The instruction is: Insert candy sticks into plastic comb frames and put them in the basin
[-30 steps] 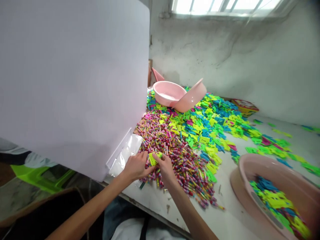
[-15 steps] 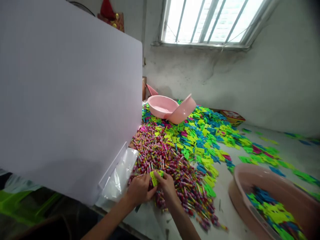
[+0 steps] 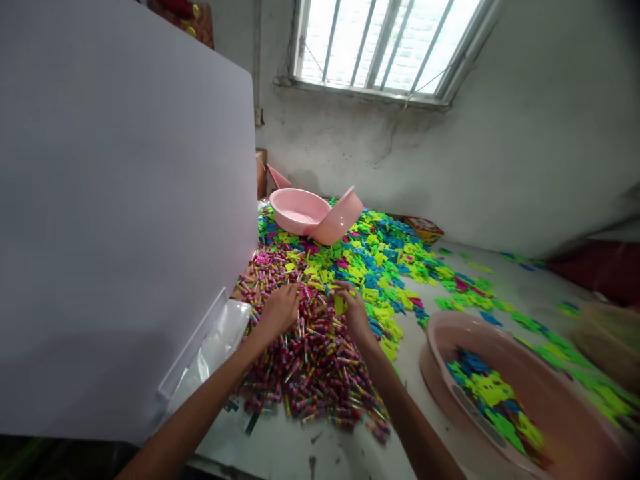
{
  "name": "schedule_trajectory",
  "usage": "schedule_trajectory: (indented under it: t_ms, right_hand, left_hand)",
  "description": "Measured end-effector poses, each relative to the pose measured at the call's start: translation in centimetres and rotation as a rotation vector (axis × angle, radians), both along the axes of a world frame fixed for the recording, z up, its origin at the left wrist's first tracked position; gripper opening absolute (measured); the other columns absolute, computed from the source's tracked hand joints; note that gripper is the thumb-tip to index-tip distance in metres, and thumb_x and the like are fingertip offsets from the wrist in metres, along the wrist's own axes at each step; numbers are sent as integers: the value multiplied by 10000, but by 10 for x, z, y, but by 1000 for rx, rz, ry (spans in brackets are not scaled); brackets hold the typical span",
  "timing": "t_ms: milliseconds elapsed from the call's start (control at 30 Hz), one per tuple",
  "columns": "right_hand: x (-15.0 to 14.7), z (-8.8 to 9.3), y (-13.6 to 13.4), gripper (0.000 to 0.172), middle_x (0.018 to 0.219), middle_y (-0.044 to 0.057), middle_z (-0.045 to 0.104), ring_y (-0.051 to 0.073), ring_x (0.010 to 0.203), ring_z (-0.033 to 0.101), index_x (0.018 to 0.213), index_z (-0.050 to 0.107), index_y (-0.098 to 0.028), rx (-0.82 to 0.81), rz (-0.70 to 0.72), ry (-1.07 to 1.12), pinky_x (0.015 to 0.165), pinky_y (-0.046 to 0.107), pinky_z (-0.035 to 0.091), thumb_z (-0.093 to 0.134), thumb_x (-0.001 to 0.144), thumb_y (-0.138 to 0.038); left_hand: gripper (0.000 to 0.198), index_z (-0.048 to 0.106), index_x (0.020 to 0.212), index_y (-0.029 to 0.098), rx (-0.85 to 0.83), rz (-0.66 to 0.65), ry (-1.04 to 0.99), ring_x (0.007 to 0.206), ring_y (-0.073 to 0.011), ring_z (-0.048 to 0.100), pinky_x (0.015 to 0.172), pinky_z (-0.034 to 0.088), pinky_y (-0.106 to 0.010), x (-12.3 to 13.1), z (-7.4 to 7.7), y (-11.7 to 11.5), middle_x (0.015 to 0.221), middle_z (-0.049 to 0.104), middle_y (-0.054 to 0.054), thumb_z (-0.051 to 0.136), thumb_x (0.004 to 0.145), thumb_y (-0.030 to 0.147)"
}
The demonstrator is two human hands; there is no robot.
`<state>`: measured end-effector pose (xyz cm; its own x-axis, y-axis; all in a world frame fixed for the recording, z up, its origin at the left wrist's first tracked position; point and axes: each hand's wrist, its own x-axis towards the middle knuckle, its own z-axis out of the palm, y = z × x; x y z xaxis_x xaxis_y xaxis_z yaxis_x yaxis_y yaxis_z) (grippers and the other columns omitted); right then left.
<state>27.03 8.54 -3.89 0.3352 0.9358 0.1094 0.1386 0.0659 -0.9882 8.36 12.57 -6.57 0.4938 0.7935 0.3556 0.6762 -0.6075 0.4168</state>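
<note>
My left hand [image 3: 279,309] rests with curled fingers on a heap of small striped pink sticks [image 3: 310,373], pinching at them; what it grips is too small to make out. My right hand [image 3: 353,308] is closed on a yellow-green plastic piece [image 3: 340,304] over the same heap. Beyond the sticks lies a wide spread of flat yellow, green, blue and pink plastic pieces [image 3: 395,267].
A pink basin [image 3: 555,373] at the near right holds more coloured pieces. Two pink basins [image 3: 315,215] stand at the back, one tipped on the other. A clear plastic bag [image 3: 215,350] lies left of the heap. A large blank white panel [image 3: 120,200] blocks the left.
Both hands have moved apart and farther out onto the heap; the yellow-green piece stays with the right hand. The camera has tilted up and turned right.
</note>
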Motion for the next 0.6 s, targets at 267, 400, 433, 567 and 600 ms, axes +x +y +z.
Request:
schedule_trajectory:
  t_ms: [267, 400, 433, 567, 600]
  right_hand:
    - [21, 5, 70, 185, 948, 62, 658, 209, 945, 581, 766, 642, -161, -74, 66, -501, 894, 381, 424, 711, 792, -331]
    - [10, 12, 65, 219, 989, 91, 663, 244, 992, 571, 798, 664, -160, -47, 71, -556, 877, 352, 415, 665, 804, -380]
    - [7, 16, 61, 247, 952, 84, 670, 249, 965, 579, 811, 670, -163, -42, 83, -545, 854, 343, 421, 649, 802, -409]
    - [-7, 32, 30, 342, 876, 50, 696, 242, 871, 619, 827, 697, -177, -45, 184, -427, 776, 316, 454, 685, 740, -508]
    - [-11, 35, 20, 355, 892, 50, 704, 241, 869, 629, 826, 707, -180, -51, 210, -390, 766, 309, 460, 709, 717, -517]
  left_hand:
    - [235, 615, 1070, 131, -125, 145, -71, 1045, -221, 611, 932, 492, -457, 0, -22, 32, 1128, 633, -83, 586, 933, 320]
    - [179, 593, 968, 147, -205, 149, -215, 933, -211, 651, 903, 492, -420, -20, -8, 17, 927, 680, -65, 478, 965, 283]
    - [201, 581, 970, 156, -235, 132, -256, 854, -198, 666, 851, 510, -388, -25, -1, 13, 850, 682, -49, 430, 979, 289]
    - [305, 532, 1059, 190, -352, 18, -392, 640, -158, 665, 636, 522, -289, -33, 34, -3, 771, 674, -1, 292, 1009, 372]
    - [305, 527, 1063, 202, -374, -15, -413, 633, -152, 662, 623, 517, -280, -34, 43, -9, 773, 672, 9, 291, 1007, 387]
